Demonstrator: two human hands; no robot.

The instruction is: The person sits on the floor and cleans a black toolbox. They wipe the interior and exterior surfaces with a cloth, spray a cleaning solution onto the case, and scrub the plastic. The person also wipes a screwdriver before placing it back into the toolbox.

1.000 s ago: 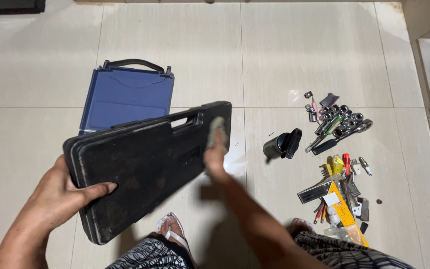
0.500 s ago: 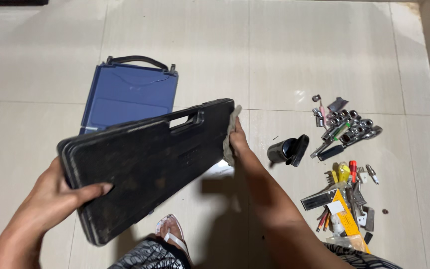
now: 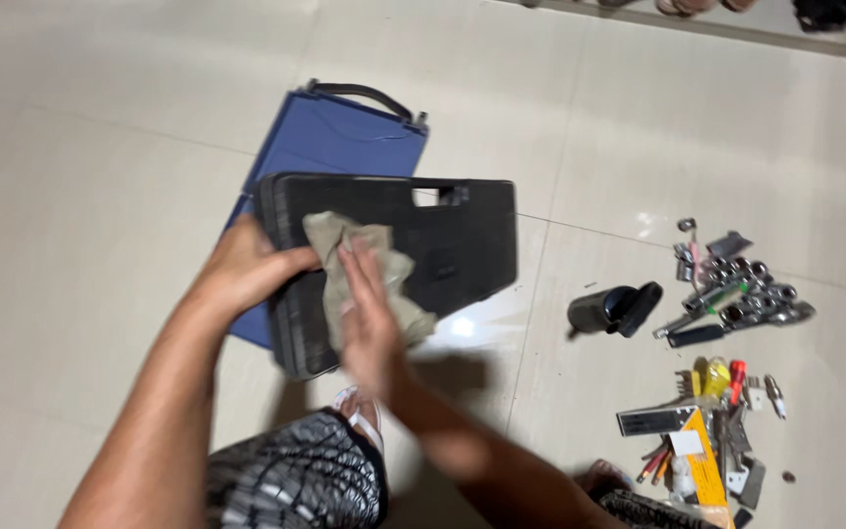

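Two hands work on one black case [image 3: 413, 245], held above the floor [image 3: 100, 176] just in front of the knees. The right hand [image 3: 369, 313] lies flat and open on a grey cloth [image 3: 364, 269], pressing it on the lid; the left hand [image 3: 247, 269] is closed on the near end. The step looks like wiping, and the next stroke probably needs steady pressure across the lid. Further away lie a blue case [image 3: 345, 142] and loose tools [image 3: 727, 294]. Half a second earlier the cloth was at the far edge of the case, which was tilted.
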